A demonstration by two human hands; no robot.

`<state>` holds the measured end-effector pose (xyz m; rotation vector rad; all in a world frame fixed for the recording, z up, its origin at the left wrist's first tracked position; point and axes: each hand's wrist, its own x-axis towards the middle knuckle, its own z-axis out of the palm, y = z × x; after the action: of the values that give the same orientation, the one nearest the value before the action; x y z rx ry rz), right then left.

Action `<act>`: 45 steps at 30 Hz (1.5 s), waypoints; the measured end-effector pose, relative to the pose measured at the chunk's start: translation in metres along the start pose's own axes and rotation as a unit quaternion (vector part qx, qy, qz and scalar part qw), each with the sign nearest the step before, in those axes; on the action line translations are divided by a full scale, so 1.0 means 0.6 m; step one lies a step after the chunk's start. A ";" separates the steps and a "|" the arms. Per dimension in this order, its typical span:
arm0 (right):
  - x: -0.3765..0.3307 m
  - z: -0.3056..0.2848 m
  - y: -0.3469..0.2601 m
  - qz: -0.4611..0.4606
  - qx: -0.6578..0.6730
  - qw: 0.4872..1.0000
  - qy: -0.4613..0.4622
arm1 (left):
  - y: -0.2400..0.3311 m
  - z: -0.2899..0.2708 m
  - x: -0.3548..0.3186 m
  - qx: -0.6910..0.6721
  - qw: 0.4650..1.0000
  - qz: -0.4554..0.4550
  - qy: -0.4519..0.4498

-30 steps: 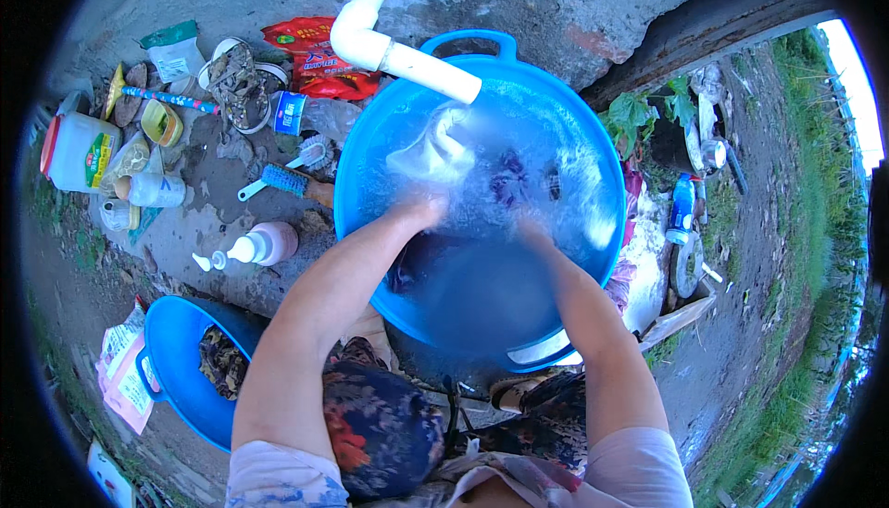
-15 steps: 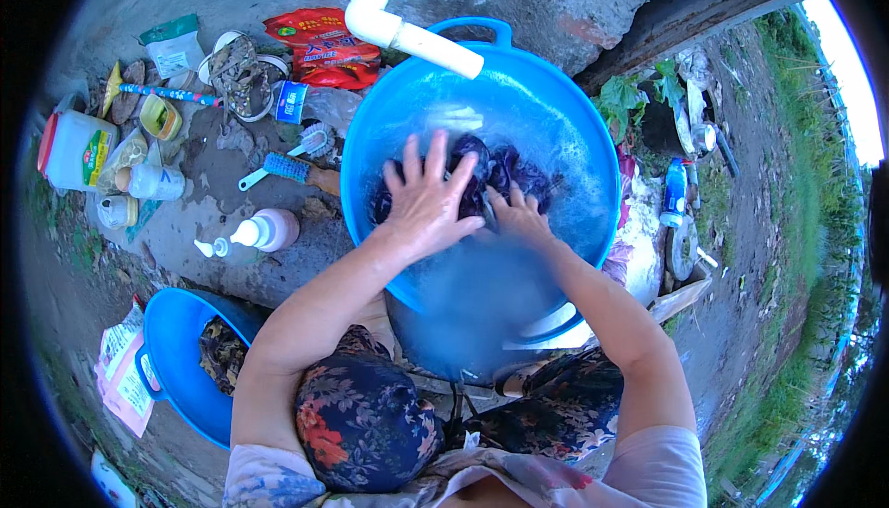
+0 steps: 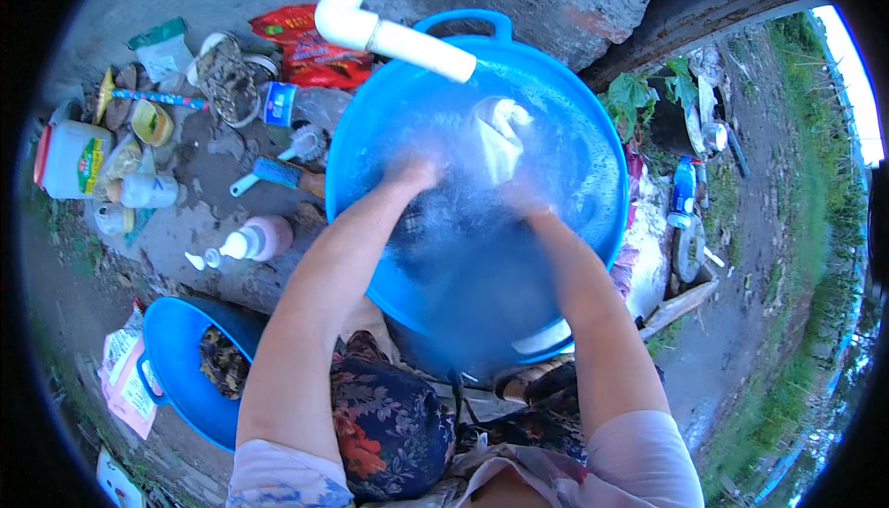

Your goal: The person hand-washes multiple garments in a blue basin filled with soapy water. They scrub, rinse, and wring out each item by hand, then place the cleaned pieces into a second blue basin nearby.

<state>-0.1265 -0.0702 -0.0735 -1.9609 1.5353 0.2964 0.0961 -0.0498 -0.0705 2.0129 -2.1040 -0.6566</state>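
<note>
Both my arms reach into a large blue basin point(image 3: 593, 119) of water. My left hand point(image 3: 417, 170) is at the left of the middle, smeared by motion, its fingers indistinct. My right hand point(image 3: 528, 198) is lower and further right, its fingers blurred and partly hidden by the splashing. Between and just beyond the hands, a white cloth point(image 3: 500, 142) bunches up out of the water. Dark wet cloth point(image 3: 417, 221) shows faintly below my left hand. A hazy patch covers the near part of the basin.
A white pipe point(image 3: 417, 50) hangs over the basin's far rim. On the left lie a blue brush point(image 3: 278, 172), a pump bottle point(image 3: 264, 239) and a clear jug point(image 3: 79, 158). A smaller blue tub point(image 3: 162, 323) holds dark cloth. A blue bottle point(image 3: 682, 193) lies to the right.
Both hands have gone from spread on the dark cloth to blurred motion lower in the water. The white cloth has risen between them, and the dark cloth is now mostly hidden.
</note>
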 end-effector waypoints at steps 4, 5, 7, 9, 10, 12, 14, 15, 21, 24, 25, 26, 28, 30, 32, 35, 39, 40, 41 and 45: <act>-0.104 -0.132 -0.093 0.184 0.285 0.940 0.032 | 0.089 -0.056 -0.052 -0.239 0.956 0.128 0.108; -0.122 -0.155 -0.105 0.179 0.253 0.950 0.023 | 0.113 -0.064 -0.085 -0.233 0.952 0.167 0.109; -0.131 -0.140 -0.053 0.025 0.230 0.957 0.176 | 0.162 -0.103 -0.140 -0.299 0.928 0.211 0.068; -0.159 -0.119 -0.046 -0.110 0.211 0.961 0.142 | 0.162 -0.092 -0.172 -0.320 0.908 0.236 0.130; -0.170 -0.088 -0.032 -0.132 0.064 0.978 0.146 | 0.158 -0.101 -0.178 -0.196 0.953 0.198 0.118; -0.194 -0.045 -0.045 -0.111 -0.111 0.984 0.083 | 0.130 -0.090 -0.189 -0.078 0.989 0.121 0.039; -0.191 -0.023 -0.084 -0.050 -0.194 0.980 -0.008 | 0.113 -0.072 -0.199 -0.004 0.996 0.082 -0.041; -0.186 -0.015 -0.097 -0.050 -0.213 0.976 -0.009 | 0.111 -0.064 -0.199 0.018 0.994 0.078 -0.075; -0.062 0.065 -0.067 -0.137 -0.283 0.947 -0.063 | 0.082 -0.030 -0.119 -0.030 0.980 0.068 -0.182; -0.070 0.000 -0.117 -0.131 -0.250 0.956 -0.076 | 0.038 -0.052 -0.073 -0.118 0.963 0.074 -0.233; -0.078 -0.052 -0.151 -0.097 -0.230 0.962 -0.113 | 0.033 -0.050 -0.061 -0.087 0.975 0.044 -0.201; -0.067 -0.060 -0.140 -0.131 -0.207 0.965 -0.093 | 0.040 -0.037 -0.046 -0.058 0.983 0.025 -0.173; -0.036 -0.081 -0.111 -0.202 -0.163 0.964 -0.054 | 0.045 -0.042 -0.021 0.006 0.997 0.003 -0.073; -0.032 -0.090 -0.042 -0.236 -0.123 0.963 -0.031 | 0.064 -0.034 0.004 0.000 0.995 0.054 0.085; -0.058 -0.116 -0.027 -0.095 0.346 0.931 -0.058 | 0.088 -0.038 -0.029 -0.071 0.977 0.099 0.178; -0.066 -0.158 -0.039 -0.030 0.263 0.964 -0.038 | 0.118 -0.058 -0.078 -0.236 0.919 0.224 0.221; -0.142 -0.092 -0.055 -0.217 0.162 0.961 0.055 | 0.094 -0.067 -0.109 -0.339 0.899 0.240 0.135; -0.142 -0.053 -0.042 -0.185 0.073 0.976 0.084 | 0.084 -0.071 -0.117 -0.208 0.929 0.270 0.147; -0.141 -0.015 -0.026 -0.147 -0.023 0.982 0.114 | 0.072 -0.067 -0.116 -0.079 0.937 0.300 0.160; -0.155 0.032 -0.075 -0.058 -0.114 0.991 -0.030 | 0.022 0.001 -0.140 0.070 0.962 0.265 0.023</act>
<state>-0.1081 0.0209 -0.0245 -2.1856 1.3934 0.4958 0.0906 0.0324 -0.0502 1.3906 -2.5596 -0.3694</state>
